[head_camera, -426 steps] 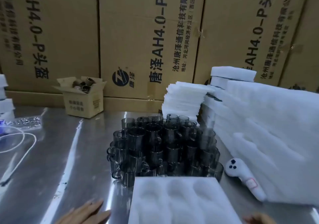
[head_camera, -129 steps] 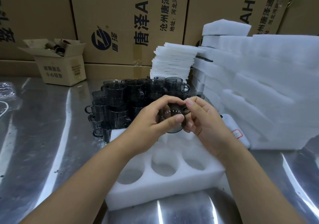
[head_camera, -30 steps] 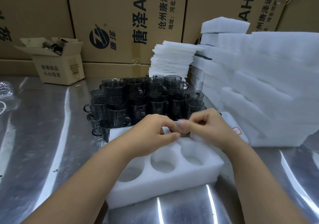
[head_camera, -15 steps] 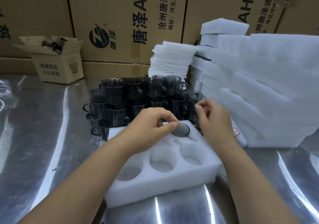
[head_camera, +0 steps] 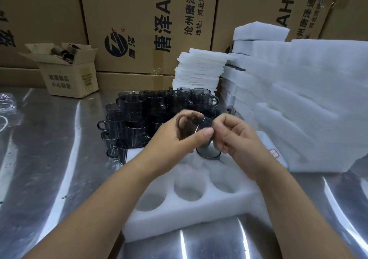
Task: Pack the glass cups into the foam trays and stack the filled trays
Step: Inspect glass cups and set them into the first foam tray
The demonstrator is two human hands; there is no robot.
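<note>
Cardboard cartons [head_camera: 139, 19] reading "唐泽 AH4" back left hand [head_camera: 175, 141] and right hand [head_camera: 237, 137], each grip curled round one glass cup [head_camera: 199, 125].

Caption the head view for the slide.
Left hand and right hand grip a cup over the foam tray, where another cup sits in a far slot.

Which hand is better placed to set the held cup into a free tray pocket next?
Left, probably. The left hand wraps round the glass cup, above the empty pockets of the foam tray. The right hand only pinches the cup's edge, which is blurred.
</note>
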